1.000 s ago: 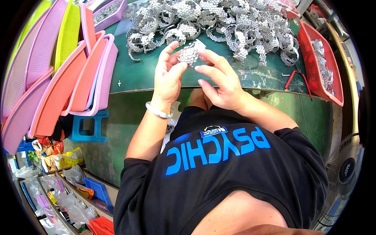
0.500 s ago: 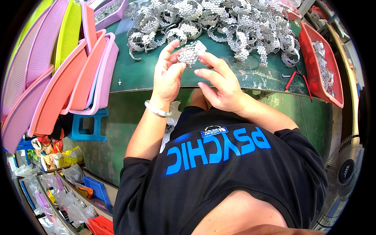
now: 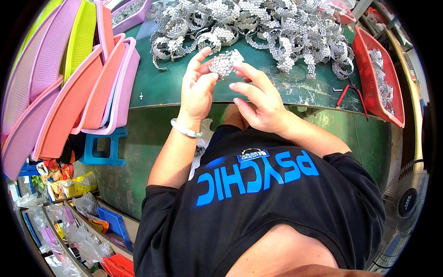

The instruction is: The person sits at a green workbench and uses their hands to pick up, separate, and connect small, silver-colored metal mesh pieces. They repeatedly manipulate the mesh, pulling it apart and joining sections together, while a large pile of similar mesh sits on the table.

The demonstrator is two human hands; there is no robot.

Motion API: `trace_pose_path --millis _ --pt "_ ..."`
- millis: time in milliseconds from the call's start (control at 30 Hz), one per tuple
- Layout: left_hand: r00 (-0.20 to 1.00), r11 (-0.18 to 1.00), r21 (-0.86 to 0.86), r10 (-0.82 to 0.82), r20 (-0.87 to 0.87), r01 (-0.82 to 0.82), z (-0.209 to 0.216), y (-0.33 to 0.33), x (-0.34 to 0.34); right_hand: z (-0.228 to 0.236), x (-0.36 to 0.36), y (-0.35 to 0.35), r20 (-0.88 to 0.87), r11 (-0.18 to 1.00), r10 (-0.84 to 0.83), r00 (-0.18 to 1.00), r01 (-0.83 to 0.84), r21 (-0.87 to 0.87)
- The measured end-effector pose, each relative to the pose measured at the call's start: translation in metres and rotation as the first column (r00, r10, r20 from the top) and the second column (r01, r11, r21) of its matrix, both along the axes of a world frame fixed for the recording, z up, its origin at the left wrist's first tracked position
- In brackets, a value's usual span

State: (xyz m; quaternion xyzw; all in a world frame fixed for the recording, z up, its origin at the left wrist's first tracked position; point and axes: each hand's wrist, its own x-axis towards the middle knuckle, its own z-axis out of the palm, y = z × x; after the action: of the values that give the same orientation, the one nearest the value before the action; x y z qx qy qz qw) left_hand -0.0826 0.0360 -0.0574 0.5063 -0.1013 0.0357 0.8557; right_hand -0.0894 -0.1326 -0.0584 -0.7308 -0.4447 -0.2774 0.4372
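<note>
My left hand (image 3: 197,90), with a pale bangle on its wrist, pinches a silver piece of linked metal scales (image 3: 223,63) between thumb and fingers, just above the near part of the green table. The piece looks bunched or curled up. My right hand (image 3: 261,99) is beside it, fingers spread apart. Its index fingertip is at the piece's right edge, while the thumb and other fingers stand off it. Beyond both hands lies a large heap of similar silver scale bands (image 3: 277,32), many curled into loops.
Red-handled pliers (image 3: 353,94) lie at the table's right, next to a red basket (image 3: 398,108) holding silver pieces. Stacked plastic baskets (image 3: 69,120) crowd the left. A blue stool (image 3: 105,154) stands below them, and a fan (image 3: 407,203) is at lower right.
The silver piece has turned slightly in my left hand. Both hands stay in nearly the same place.
</note>
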Motion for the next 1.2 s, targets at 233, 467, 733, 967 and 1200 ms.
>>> trace_pose_path --millis 233,467,733,967,1200 --pt "1.000 1.000 0.008 -0.001 0.001 0.001 -0.001 0.000 0.000 -0.001 0.000 0.002 -0.001 1.000 0.007 1.000 -0.007 0.023" --pt "0.996 0.988 -0.126 -0.090 -0.003 0.089 -0.005 0.003 0.004 -0.002 0.000 0.003 0.032 0.999 0.044 0.999 -0.043 -0.015" --pt "0.978 0.951 -0.229 -0.208 0.014 0.205 -0.007 0.006 0.007 0.002 -0.004 0.005 0.087 0.998 0.052 0.995 -0.048 -0.048" --pt "0.938 0.896 -0.289 -0.344 0.028 0.337 -0.017 0.013 0.013 0.003 -0.007 0.007 0.110 0.994 0.089 0.990 -0.081 -0.069" --pt "0.935 0.889 -0.303 -0.354 0.021 0.343 -0.024 0.014 0.014 0.005 -0.005 0.007 0.077 0.995 0.087 0.993 -0.083 -0.056"
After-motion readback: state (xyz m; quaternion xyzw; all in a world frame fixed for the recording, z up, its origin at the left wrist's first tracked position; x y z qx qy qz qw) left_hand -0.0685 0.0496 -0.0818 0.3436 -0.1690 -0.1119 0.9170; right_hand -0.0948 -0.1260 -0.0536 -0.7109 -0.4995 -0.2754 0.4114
